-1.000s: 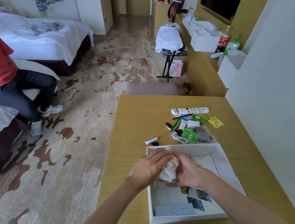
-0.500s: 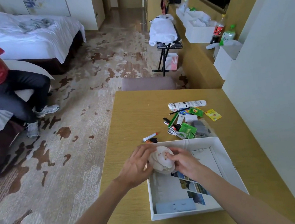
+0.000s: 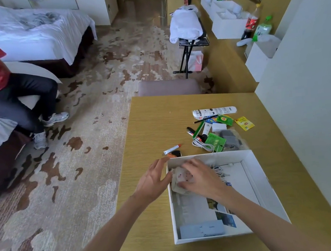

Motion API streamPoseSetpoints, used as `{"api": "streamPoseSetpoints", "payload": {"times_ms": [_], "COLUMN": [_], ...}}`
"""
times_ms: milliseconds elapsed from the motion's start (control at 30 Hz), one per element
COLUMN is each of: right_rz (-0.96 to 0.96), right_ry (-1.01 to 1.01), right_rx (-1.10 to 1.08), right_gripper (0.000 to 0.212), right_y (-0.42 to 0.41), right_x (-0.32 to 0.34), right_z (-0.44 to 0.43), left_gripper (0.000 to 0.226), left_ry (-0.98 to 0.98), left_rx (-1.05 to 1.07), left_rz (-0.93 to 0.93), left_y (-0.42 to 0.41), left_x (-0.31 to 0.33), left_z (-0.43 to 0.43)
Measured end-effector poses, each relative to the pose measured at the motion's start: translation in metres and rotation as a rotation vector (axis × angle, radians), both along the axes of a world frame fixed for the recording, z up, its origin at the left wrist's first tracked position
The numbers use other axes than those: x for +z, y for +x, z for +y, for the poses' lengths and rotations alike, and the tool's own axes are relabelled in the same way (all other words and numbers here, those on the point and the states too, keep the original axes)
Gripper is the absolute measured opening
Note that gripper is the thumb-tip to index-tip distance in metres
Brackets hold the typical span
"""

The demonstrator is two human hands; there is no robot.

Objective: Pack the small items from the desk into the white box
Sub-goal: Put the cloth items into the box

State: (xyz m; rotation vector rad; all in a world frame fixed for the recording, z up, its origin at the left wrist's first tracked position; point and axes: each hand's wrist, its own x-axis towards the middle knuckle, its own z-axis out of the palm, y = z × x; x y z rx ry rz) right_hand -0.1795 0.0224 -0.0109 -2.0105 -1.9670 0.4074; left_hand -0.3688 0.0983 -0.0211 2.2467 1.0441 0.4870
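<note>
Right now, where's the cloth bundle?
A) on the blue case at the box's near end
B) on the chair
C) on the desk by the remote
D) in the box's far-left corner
D: the right hand holds the cloth bundle down inside the box, in its far-left corner, with the left hand against the left wall.

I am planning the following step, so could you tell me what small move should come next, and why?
Probably the right hand should let go of the cloth bundle and lift out. The bundle already sits in the far-left corner of the white box, and the small tube and other items lie on the desk beyond it.
</note>
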Motion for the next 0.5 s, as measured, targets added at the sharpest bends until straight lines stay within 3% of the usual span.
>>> {"api": "streamPoseSetpoints", "payload": {"times_ms": [233,500], "right_rz": [-0.204,0.076], "right_ry": [0.046,0.039], "right_rx": [0.133,0.100], "right_gripper": [0.043,0.045], "right_y": [-0.005,0.011], "right_x": [-0.017,0.006], "right_z": [-0.005,-0.012], "left_gripper": [0.035,0.022], "left_ry": [-0.069,-0.175], "left_rx": [-0.007,0.061], "left_rz": [-0.029,-0.139], "left_y": [0.005,0.011], "left_x": [0.009,0.004], "left_z": [0.014,0.043]}}
